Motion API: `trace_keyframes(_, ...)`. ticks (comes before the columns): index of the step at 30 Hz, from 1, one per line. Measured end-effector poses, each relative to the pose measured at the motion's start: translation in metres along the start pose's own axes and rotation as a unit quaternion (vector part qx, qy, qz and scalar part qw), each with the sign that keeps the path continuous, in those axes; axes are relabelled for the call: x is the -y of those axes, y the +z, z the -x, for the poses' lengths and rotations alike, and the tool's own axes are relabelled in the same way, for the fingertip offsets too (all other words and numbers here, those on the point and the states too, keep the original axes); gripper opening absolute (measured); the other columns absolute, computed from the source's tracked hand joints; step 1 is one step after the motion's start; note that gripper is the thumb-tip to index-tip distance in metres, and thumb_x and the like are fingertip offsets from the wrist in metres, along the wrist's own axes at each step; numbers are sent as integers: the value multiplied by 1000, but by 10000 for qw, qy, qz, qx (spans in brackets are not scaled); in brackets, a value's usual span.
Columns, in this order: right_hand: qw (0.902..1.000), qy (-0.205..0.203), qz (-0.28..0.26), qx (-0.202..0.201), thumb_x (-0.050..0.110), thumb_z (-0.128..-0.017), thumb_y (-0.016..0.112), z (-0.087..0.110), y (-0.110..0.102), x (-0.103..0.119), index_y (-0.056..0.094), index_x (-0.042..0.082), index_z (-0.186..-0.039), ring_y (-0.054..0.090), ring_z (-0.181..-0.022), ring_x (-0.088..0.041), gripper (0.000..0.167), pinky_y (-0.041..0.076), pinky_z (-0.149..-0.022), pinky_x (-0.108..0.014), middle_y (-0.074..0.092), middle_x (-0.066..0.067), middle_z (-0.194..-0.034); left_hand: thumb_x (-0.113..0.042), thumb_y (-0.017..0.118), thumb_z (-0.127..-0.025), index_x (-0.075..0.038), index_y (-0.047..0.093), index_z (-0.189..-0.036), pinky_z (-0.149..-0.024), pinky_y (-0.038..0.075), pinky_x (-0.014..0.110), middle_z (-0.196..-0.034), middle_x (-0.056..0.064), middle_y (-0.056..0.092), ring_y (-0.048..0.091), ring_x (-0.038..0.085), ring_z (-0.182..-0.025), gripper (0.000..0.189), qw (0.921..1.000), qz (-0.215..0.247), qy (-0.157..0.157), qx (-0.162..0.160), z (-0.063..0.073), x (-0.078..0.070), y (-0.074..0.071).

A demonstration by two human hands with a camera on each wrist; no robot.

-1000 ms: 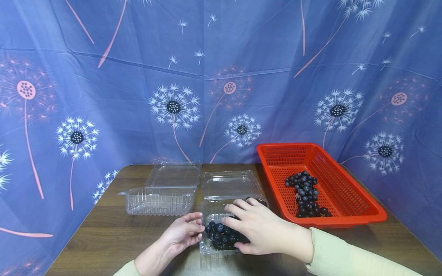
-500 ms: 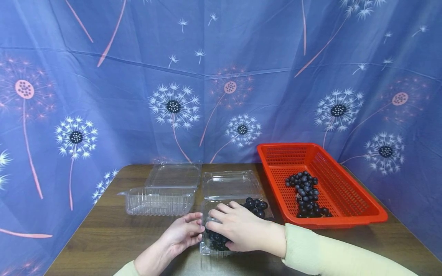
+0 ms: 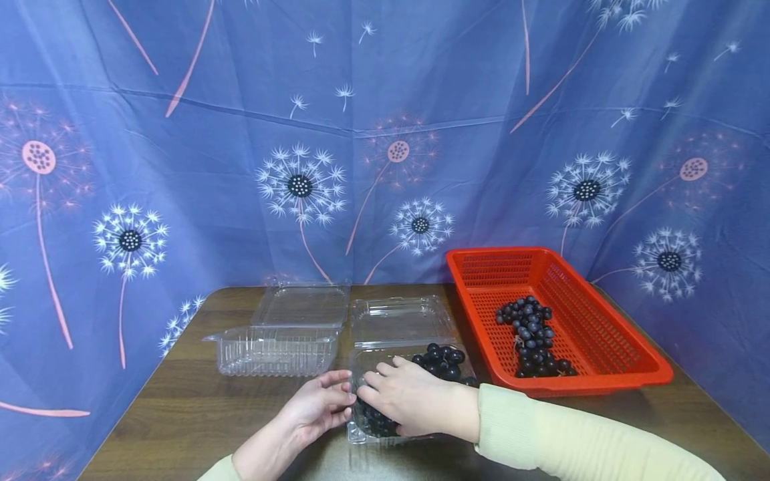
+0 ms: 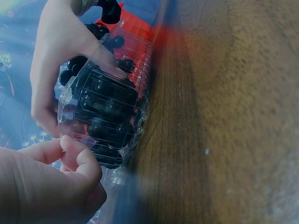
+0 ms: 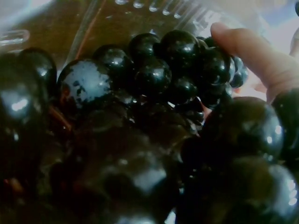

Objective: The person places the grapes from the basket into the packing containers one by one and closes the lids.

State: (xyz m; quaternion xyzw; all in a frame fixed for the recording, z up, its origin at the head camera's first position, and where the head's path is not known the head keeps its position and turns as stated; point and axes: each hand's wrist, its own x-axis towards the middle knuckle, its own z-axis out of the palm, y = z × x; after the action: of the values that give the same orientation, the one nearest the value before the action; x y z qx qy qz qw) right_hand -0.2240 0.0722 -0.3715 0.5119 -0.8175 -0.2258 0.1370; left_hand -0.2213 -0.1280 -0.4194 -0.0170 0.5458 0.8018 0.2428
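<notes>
In the head view, an open clear plastic clamshell container (image 3: 415,319) lies at the middle of the table, its lid folded back. Dark grapes (image 3: 442,361) fill it and rise above its right side. My left hand (image 3: 321,407) pinches its left rim between thumb and fingers; the left wrist view shows this pinch close up. My right hand (image 3: 415,401) reaches over the container from the right, fingers bent down around the grapes at its left end. Its fingertips are mostly hidden. Close up in the right wrist view, one digit (image 5: 252,53) touches the dark grapes (image 5: 180,49).
A second clear clamshell (image 3: 277,351) stands open to the left, lid back. At the right sits a red perforated basket (image 3: 601,384) with another bunch of dark grapes (image 3: 532,334) in it. A blue dandelion-patterned cloth (image 3: 361,80) hangs behind the wooden table (image 3: 174,401).
My right hand has moved left over the container, uncovering the grapes at its right side. My left hand has stayed at the left rim.
</notes>
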Motion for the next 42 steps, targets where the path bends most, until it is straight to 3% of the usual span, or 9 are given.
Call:
trace_keyframes(13,9999,-60,35,150,36,-63,83,2,5,5,47,24,-106,58,-91,-12,58,47,-66,-26,55,3,-114,9,58,-80,-4,45,-115,-69,46,21,-88,-1,49,50,9,-71,40,10000,12,-23,-14,0,1,0)
trace_keyframes(27,9967,-576,-15,-564,41,-57,85,6,8,0,48,25,-106,54,-87,-10,64,41,-60,-22,54,6,-101,9,57,-81,-3,42,-118,-67,46,20,-89,-1,49,51,10,-72,42,10000,66,-32,28,0,2,1)
trace_keyframes(42,9938,-493,-343,-936,40,-59,83,11,9,-12,47,22,-103,48,-87,-11,60,42,-62,-24,49,8,-99,8,57,-82,-1,39,-122,-70,46,20,-91,-1,49,51,9,-74,44,10000,23,-30,92,2,-2,2)
